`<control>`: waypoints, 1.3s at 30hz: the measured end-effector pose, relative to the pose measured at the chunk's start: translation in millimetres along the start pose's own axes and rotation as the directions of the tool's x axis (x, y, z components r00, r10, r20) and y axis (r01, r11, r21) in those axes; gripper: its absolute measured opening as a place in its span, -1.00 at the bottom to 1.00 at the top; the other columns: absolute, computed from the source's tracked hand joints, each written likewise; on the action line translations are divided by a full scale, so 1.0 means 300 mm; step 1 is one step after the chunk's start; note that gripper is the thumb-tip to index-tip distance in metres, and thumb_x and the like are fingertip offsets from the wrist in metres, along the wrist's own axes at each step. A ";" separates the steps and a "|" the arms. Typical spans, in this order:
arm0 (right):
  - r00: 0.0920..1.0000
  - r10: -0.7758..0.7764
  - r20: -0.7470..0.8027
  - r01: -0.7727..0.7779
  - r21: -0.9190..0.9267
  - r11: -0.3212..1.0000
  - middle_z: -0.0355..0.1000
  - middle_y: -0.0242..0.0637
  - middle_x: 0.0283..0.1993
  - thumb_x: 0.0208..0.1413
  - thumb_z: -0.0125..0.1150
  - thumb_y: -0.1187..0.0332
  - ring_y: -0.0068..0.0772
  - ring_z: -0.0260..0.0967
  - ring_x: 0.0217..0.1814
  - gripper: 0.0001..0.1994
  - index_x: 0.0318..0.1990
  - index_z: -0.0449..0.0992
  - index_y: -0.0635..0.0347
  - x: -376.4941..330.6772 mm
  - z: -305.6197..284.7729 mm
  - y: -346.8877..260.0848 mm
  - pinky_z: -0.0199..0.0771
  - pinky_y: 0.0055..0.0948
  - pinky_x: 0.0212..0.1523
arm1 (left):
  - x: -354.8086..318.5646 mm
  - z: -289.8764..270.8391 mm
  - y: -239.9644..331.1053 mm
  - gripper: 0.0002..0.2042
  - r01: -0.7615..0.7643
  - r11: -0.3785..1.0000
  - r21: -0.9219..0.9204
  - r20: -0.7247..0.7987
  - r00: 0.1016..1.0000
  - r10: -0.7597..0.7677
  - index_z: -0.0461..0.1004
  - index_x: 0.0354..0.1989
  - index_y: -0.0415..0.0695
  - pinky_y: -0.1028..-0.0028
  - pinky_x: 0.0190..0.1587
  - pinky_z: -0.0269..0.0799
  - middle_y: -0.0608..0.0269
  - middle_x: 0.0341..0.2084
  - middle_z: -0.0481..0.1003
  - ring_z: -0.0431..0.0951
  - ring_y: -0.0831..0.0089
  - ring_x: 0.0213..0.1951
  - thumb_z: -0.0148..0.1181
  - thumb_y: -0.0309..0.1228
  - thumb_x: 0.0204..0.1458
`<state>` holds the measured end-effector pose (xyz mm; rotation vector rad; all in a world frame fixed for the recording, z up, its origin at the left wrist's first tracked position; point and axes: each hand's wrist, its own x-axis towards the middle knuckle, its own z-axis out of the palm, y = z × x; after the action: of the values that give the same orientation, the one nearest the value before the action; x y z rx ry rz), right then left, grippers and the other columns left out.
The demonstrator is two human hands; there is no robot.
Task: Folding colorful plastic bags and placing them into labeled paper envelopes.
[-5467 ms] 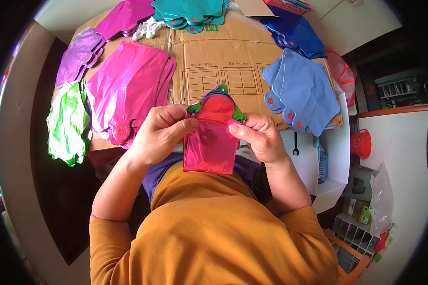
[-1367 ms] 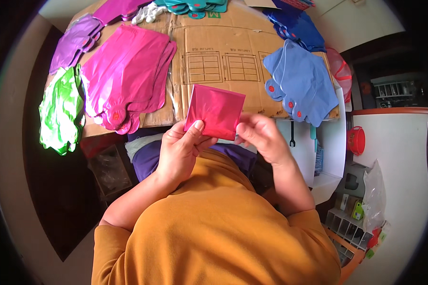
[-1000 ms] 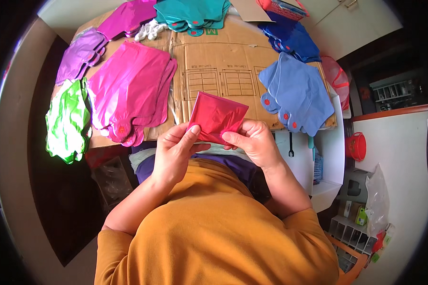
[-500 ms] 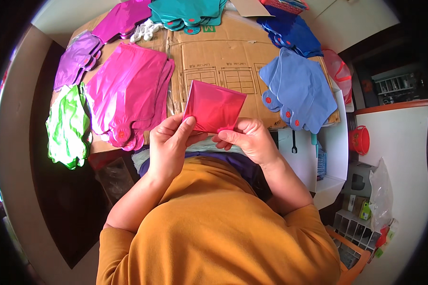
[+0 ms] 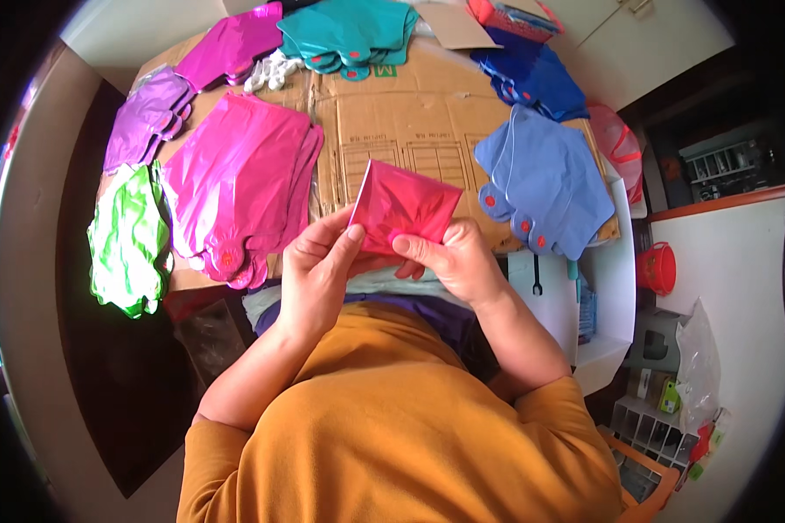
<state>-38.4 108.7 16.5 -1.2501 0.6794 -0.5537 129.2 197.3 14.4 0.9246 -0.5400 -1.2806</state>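
Observation:
In front of my chest I hold a folded square of shiny pink-red foil (image 5: 410, 205) over the near side of the cardboard. My left hand (image 5: 323, 260) pinches its left lower corner between thumb and fingers. My right hand (image 5: 462, 263) grips the right lower edge, its thumb pressed on the front face. The fingers behind the foil are partly hidden. Nearest to my left hand lies a stack of flat pink foil pieces (image 5: 240, 170) with scalloped ends and round red spots. A similar light blue stack (image 5: 549, 179) lies beyond my right hand.
Around the cardboard (image 5: 388, 109) lie green (image 5: 131, 240), purple (image 5: 148, 118), magenta (image 5: 231, 44), teal (image 5: 349, 33) and dark blue (image 5: 536, 80) foil stacks. White crumpled pieces (image 5: 275, 71) sit near the magenta one. A red bucket (image 5: 657, 268) is at the right.
The foil square has shifted slightly right and down in the picture, and its surface is more creased. My right thumb now lies further onto its front. The whole view has shifted a little.

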 end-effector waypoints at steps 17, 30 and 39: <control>0.906 -0.207 -0.370 0.202 -0.054 0.978 0.56 -0.46 -0.35 0.02 0.37 0.47 -0.65 0.44 -0.32 -0.91 -0.29 0.65 0.24 0.065 -0.413 -0.183 0.44 -0.58 -0.22 | 0.779 0.198 0.120 -0.78 -0.615 0.293 0.732 0.565 0.788 0.243 0.56 -0.17 -0.26 0.37 -0.16 0.48 0.04 -0.30 0.53 0.57 0.24 -0.21 0.20 -0.35 0.15; 0.834 -0.250 -0.491 0.219 -0.122 0.968 0.57 -0.39 -0.35 0.00 0.39 0.53 -0.60 0.46 -0.30 -0.93 -0.35 0.64 0.29 0.004 -0.591 -0.199 0.45 -0.55 -0.22 | 1.471 0.384 -0.051 -0.88 -0.580 -0.463 0.670 0.630 0.774 -0.059 0.60 -0.38 -0.13 0.22 -0.16 0.55 0.10 -0.34 0.57 0.60 0.09 -0.25 0.13 -0.49 -0.05; 0.840 -0.250 -0.482 0.255 -0.056 0.965 0.57 -0.36 -0.34 -0.01 0.39 0.54 -0.57 0.47 -0.29 -0.93 -0.35 0.63 0.29 0.015 -0.618 -0.195 0.47 -0.53 -0.21 | 1.537 0.366 0.048 -0.76 -0.246 0.283 0.927 0.320 0.912 -0.257 0.66 -0.40 -0.24 0.45 -0.41 0.42 0.22 -0.59 0.57 0.50 0.55 -0.50 0.46 -0.34 -0.20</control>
<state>-171.0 -31.3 41.3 -1.2057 0.9336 -1.1163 160.8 -275.9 19.6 1.6608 -1.8390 -1.0629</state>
